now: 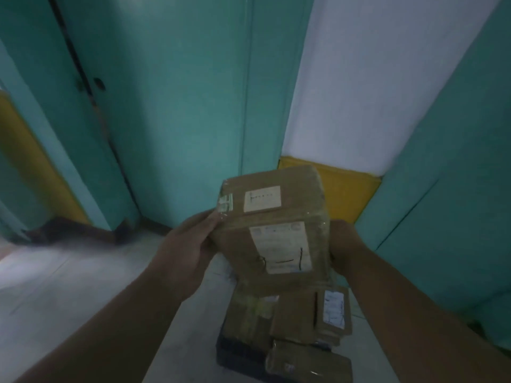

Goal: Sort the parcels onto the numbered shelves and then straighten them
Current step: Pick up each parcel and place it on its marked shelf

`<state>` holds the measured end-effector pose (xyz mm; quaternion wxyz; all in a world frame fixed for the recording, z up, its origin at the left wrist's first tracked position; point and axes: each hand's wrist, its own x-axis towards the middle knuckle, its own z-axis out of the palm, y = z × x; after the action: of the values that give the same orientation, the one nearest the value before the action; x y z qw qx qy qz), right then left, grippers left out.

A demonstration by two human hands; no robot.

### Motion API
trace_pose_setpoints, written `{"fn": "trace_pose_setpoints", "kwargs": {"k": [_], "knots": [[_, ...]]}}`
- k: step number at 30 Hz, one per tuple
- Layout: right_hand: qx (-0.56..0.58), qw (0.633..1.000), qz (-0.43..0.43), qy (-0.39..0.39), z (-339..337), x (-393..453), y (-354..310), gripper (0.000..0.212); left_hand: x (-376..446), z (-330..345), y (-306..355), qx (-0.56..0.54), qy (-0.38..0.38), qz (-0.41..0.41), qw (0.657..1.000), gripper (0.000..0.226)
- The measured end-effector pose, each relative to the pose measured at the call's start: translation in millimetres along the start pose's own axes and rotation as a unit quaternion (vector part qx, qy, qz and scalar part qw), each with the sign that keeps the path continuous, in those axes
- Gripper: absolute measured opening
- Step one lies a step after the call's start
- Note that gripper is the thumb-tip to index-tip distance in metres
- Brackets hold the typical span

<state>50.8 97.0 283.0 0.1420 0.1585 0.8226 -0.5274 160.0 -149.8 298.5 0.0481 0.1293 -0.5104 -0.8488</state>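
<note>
The brown parcel [273, 225] was held up in front of the person, above the floor and over a heap of other parcels [293, 322], its labelled face turned toward the camera. It looked like taped cardboard with softened, slightly crushed corners, so probably stiff enough to keep its shape but glossy with tape and liable to slip; judging by the easy two-handed hold, it was likely fairly light. The long side edges seemed the best place to take hold of it.

The left hand [188, 244] gripped the left edge, thumb on the front face and fingers wrapped behind. The right hand [343, 250] cupped the right edge; its fingers were hidden behind the box, though it appeared to be grasping it too.

Below, the remaining parcels lay piled in what may have been a dark crate [237, 352], though blur made that uncertain. Teal panels [177, 106] and a yellow-based wall [351, 189] stood beyond; no numbered shelves were visible.
</note>
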Motion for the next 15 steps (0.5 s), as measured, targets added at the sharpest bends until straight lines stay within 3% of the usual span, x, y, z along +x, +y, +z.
{"fn": "trace_pose_setpoints", "kwargs": {"k": [3,6,9,12,15], "knots": [[0.079,0.996,0.048,0.002,6.1,-18.6,-4.0,0.05,2.3,-8.2,13.7,0.004,-0.053,0.001,0.999,0.045],[0.116,0.991,0.062,0.009,16.6,-40.0,-16.3,0.03,4.5,-15.0,19.4,0.022,-0.092,-0.034,0.995,0.055],[0.021,0.999,0.038,-0.012,19.7,-59.0,-31.4,0.078,11.2,-22.1,24.4,0.009,-0.075,-0.06,0.995,0.058],[-0.12,0.989,-0.077,-0.042,15.1,-82.9,-43.7,0.067,19.0,-26.7,26.5,0.001,-0.033,-0.079,0.996,0.045],[-0.198,0.972,-0.128,0.008,5.9,-95.2,-51.7,0.058,19.3,-26.1,17.5,-0.035,-0.02,-0.103,0.994,0.039]]}}
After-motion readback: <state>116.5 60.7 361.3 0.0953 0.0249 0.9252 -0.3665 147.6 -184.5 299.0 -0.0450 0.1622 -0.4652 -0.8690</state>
